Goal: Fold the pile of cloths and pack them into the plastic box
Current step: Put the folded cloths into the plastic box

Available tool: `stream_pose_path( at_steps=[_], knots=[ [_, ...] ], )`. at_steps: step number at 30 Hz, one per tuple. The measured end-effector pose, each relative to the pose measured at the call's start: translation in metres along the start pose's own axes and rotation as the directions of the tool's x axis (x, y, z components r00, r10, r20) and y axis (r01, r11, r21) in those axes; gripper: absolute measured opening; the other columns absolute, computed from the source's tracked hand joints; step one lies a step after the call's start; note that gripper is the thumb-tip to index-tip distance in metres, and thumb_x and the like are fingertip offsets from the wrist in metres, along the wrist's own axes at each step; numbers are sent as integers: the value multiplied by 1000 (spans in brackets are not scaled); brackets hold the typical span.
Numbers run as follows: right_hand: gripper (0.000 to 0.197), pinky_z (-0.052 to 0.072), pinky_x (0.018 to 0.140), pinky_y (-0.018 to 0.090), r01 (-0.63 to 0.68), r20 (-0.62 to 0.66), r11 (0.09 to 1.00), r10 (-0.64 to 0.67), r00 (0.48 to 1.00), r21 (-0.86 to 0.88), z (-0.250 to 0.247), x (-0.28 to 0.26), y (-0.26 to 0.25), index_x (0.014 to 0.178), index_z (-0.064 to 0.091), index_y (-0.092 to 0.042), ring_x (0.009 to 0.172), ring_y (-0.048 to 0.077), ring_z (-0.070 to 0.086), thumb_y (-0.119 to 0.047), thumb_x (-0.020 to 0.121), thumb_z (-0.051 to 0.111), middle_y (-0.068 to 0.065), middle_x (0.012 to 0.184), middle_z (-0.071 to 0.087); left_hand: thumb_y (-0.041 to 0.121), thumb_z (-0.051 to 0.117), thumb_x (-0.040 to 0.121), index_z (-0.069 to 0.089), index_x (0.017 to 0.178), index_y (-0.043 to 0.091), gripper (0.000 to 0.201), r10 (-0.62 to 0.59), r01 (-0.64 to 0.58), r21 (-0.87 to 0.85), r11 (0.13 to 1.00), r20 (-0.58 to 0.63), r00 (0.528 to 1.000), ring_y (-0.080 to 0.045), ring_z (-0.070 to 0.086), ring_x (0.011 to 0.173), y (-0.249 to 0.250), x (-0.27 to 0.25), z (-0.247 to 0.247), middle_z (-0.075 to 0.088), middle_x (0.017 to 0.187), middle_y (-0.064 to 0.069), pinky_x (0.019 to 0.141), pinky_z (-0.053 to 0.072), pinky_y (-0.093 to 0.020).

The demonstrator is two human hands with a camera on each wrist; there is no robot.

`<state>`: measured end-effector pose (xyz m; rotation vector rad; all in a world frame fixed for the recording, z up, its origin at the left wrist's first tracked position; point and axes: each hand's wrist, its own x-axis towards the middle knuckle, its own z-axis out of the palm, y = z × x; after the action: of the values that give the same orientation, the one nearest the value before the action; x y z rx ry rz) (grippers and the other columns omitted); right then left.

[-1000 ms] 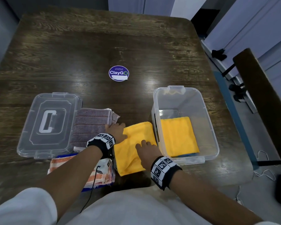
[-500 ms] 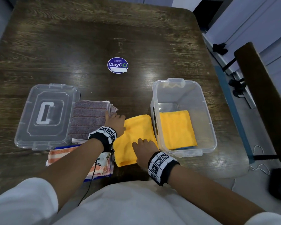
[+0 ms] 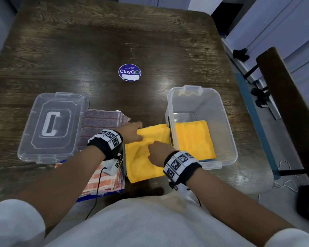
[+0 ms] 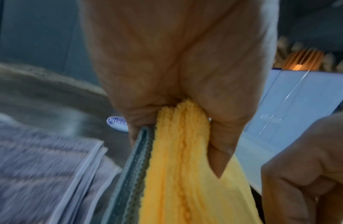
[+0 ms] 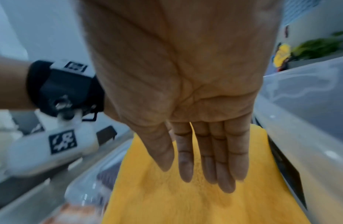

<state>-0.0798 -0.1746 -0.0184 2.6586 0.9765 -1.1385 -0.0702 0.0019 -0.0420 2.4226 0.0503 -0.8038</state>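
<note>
Dark wood table (image 3: 78,50), fluffy folded yellow cloth (image 3: 141,163), left hand (image 3: 132,131) pinching it, right hand (image 3: 159,152) flat.

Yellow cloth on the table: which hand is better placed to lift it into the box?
Left hand, probably: it pinches the yellow cloth at its edge, while the right hand is open above it.

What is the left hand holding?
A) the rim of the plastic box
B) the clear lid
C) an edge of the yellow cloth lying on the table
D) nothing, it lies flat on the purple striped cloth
C: the left wrist view shows the left hand pinching the folded edge of the yellow cloth between thumb and fingers.
</note>
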Motion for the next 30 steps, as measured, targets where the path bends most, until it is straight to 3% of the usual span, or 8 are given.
stream_pose_path(
  at_steps=[4, 9, 12, 15, 17, 21, 25, 30],
  knots=[
    [18, 46, 77, 35, 35, -64, 963, -18, 998, 267, -31, -18, 17, 98, 59, -10, 100, 27, 60, -27, 101, 54, 10, 110, 63, 29, 70, 90, 49, 101, 20, 25, 92, -91, 41, 995, -35, 995, -22, 55, 78, 22, -18, -34, 60, 95, -7, 62, 41, -34],
    [22, 52, 72, 38, 104, -310, 808, 101, 946, 580, -55, -44, 44, 83, 53, -16, 83, 24, 67, -27, 92, 70, 9, 85, 68, 31, 71, 83, 54, 98, 25, 24, 199, -181, 163, 970, -100, 975, -25, 60, 84, 64, -45, -72, 63, 91, -1, 74, 52, -40],
    [42, 55, 77, 47, 182, -442, 713, 196, 876, 677, -58, -46, 65, 104, 45, -14, 88, 26, 64, -30, 85, 79, 6, 94, 62, 36, 68, 82, 56, 101, 29, 24, 235, -207, 234, 950, -97, 967, -22, 59, 86, 91, -63, -89, 64, 93, 2, 79, 53, -45],
    [82, 51, 84, 35, 255, -466, 608, 215, 858, 752, -63, -49, 84, 137, 31, -12, 111, 19, 57, -34, 79, 85, 3, 125, 52, 38, 66, 85, 54, 105, 34, 23, 311, -276, 266, 924, -101, 945, -18, 59, 89, 119, -82, -106, 63, 96, 7, 78, 52, -43],
    [96, 52, 95, 34, 328, -493, 562, 168, 854, 759, -65, -51, 96, 144, 31, -17, 124, 14, 54, -45, 72, 88, 0, 139, 49, 31, 66, 90, 55, 109, 36, 23, 361, -325, 262, 909, -100, 927, -14, 57, 92, 137, -93, -117, 59, 98, 13, 77, 49, -36],
    [70, 49, 100, 26, 411, -510, 576, 10, 860, 706, -70, -65, 115, 141, 49, -24, 124, 2, 56, -24, 81, 84, -8, 136, 59, 28, 66, 92, 60, 112, 40, 25, 430, -395, 239, 887, -115, 896, -10, 59, 97, 164, -104, -130, 65, 107, 14, 81, 51, -38],
    [57, 52, 92, 19, 498, -551, 395, 26, 834, 772, -81, -88, 130, 126, 53, -37, 113, -8, 61, -9, 83, 78, -21, 122, 64, 20, 68, 92, 65, 116, 33, 27, 446, -427, 130, 895, -195, 874, -4, 61, 94, 182, -102, -137, 67, 106, 15, 77, 48, -27],
    [63, 50, 103, 45, 546, -581, 217, 160, 798, 809, -83, -101, 157, 135, 54, -28, 123, 16, 62, -15, 80, 82, -6, 131, 66, 22, 75, 89, 67, 118, 29, 31, 365, -430, -117, 895, -360, 858, 0, 63, 92, 191, -82, -131, 67, 108, 12, 75, 48, -14]
  ],
)
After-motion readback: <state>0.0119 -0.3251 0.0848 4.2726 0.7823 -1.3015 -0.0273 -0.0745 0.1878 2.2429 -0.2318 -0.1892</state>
